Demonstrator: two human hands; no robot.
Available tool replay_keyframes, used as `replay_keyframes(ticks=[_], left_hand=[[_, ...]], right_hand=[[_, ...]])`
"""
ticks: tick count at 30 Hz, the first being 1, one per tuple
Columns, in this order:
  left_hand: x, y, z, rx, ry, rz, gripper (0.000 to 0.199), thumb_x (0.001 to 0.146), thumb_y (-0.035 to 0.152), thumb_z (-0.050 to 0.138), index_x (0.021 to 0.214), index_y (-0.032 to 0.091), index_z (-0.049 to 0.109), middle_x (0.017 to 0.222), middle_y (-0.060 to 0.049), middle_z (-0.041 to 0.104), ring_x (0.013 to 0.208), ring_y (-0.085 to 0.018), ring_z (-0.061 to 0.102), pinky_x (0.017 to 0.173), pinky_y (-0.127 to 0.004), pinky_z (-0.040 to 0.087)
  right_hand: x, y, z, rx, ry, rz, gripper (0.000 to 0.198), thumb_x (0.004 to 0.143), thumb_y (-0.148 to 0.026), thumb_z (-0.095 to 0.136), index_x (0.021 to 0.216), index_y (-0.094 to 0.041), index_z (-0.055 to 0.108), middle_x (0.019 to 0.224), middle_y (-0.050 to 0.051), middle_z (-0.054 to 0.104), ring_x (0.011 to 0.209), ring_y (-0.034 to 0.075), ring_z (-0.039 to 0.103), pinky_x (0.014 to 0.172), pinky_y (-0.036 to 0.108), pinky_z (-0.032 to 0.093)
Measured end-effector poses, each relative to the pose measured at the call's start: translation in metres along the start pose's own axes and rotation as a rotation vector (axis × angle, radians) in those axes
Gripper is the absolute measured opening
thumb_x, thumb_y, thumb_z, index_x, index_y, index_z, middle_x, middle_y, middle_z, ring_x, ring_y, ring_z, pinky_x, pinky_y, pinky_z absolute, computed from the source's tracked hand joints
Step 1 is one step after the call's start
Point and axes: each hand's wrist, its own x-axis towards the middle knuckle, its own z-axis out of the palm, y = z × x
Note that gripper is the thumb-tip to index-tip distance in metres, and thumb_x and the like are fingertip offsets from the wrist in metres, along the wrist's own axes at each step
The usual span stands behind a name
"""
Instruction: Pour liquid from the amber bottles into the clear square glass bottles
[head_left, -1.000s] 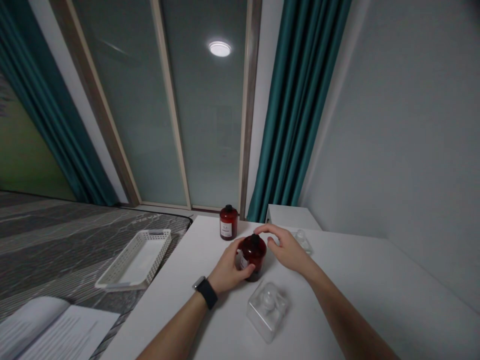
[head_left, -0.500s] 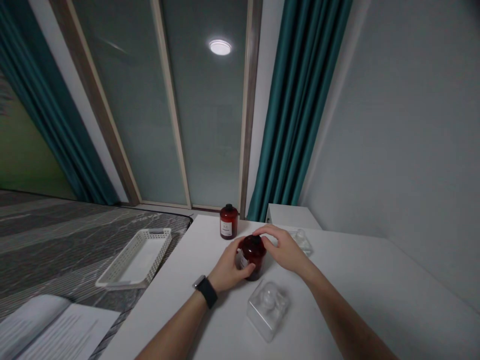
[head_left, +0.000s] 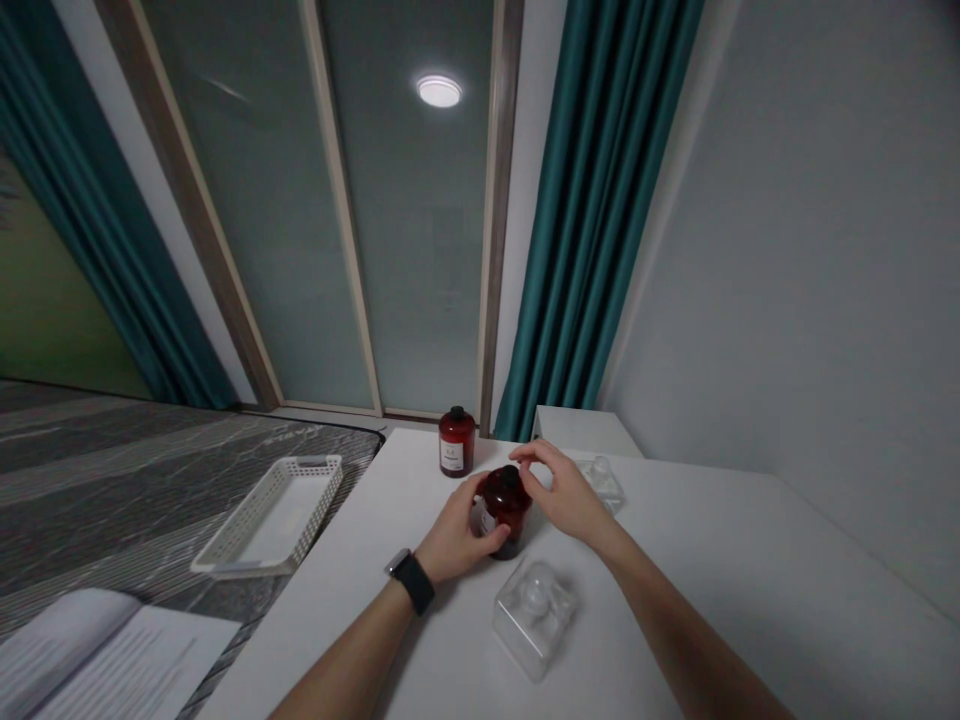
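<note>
A dark red-brown bottle with a black cap and a pale label stands on the white table. My left hand, with a black-strapped watch at the wrist, is wrapped round its body from the left. Just above and right of the cap is my right hand, its fingers curled but apart, with nothing visible between them. Whether a fingertip still touches the cap is hard to see. A second red-brown bottle, capped and labelled, stands farther back. Nearer me lies a clear square bottle.
Behind my right hand lies another clear bottle, partly hidden. A white basket sits left of the table, and an open book is at lower left. A white cabinet stands beyond the far edge.
My right hand has lifted slightly, and its fingers have come up off the cap, which shows more fully. My left hand keeps its hold on the bottle.
</note>
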Motion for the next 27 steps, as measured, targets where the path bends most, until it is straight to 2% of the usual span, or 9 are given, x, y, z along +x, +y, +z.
replay_keyframes(ticks=[5, 10, 15, 21, 27], left_hand=[[0.0, 0.0025, -0.0003, -0.01, 0.0, 0.013, 0.066, 0.074, 0.017, 0.071, 0.136, 0.015, 0.046, 0.134, -0.015, 0.058, 0.121, -0.031, 0.056, 0.107, -0.048, 0.041], [0.0, 0.0013, 0.0003, -0.003, -0.007, -0.001, 0.067, 0.074, 0.017, 0.071, 0.136, 0.014, 0.045, 0.136, -0.016, 0.056, 0.122, -0.031, 0.055, 0.107, -0.048, 0.041], [0.0003, 0.0001, 0.0007, -0.012, -0.007, 0.011, 0.067, 0.074, 0.017, 0.07, 0.136, 0.014, 0.045, 0.136, -0.016, 0.056, 0.122, -0.032, 0.055, 0.107, -0.049, 0.041], [-0.0003, 0.0013, -0.0003, -0.002, 0.0, 0.011, 0.066, 0.075, 0.019, 0.072, 0.135, 0.015, 0.046, 0.134, -0.015, 0.058, 0.12, -0.031, 0.056, 0.106, -0.048, 0.042], [0.0001, 0.0013, 0.0001, -0.006, -0.002, 0.021, 0.066, 0.075, 0.017, 0.071, 0.136, 0.015, 0.046, 0.135, -0.015, 0.057, 0.121, -0.031, 0.056, 0.107, -0.049, 0.042]], right_hand=[[0.0003, -0.0012, 0.0011, 0.122, -0.087, 0.06, 0.031, 0.083, -0.011, 0.051, 0.11, -0.023, 0.061, 0.11, 0.004, 0.068, 0.107, 0.019, 0.063, 0.1, 0.037, 0.047], [0.0004, 0.0008, -0.0001, 0.059, -0.032, 0.053, 0.025, 0.085, -0.015, 0.05, 0.106, -0.021, 0.064, 0.1, 0.006, 0.067, 0.097, 0.02, 0.064, 0.095, 0.039, 0.049], [-0.0002, 0.0035, -0.0004, 0.162, -0.117, 0.072, 0.037, 0.085, -0.012, 0.049, 0.119, -0.022, 0.059, 0.114, 0.007, 0.067, 0.111, 0.02, 0.062, 0.104, 0.041, 0.044], [-0.0008, 0.0012, 0.0007, 0.059, -0.074, 0.063, 0.037, 0.083, -0.014, 0.057, 0.118, -0.024, 0.061, 0.104, 0.004, 0.062, 0.102, 0.019, 0.061, 0.101, 0.041, 0.046], [-0.0021, 0.0007, -0.0013, 0.156, -0.159, 0.067, 0.047, 0.086, -0.011, 0.05, 0.131, -0.026, 0.051, 0.117, 0.005, 0.066, 0.114, 0.018, 0.061, 0.107, 0.042, 0.043]])
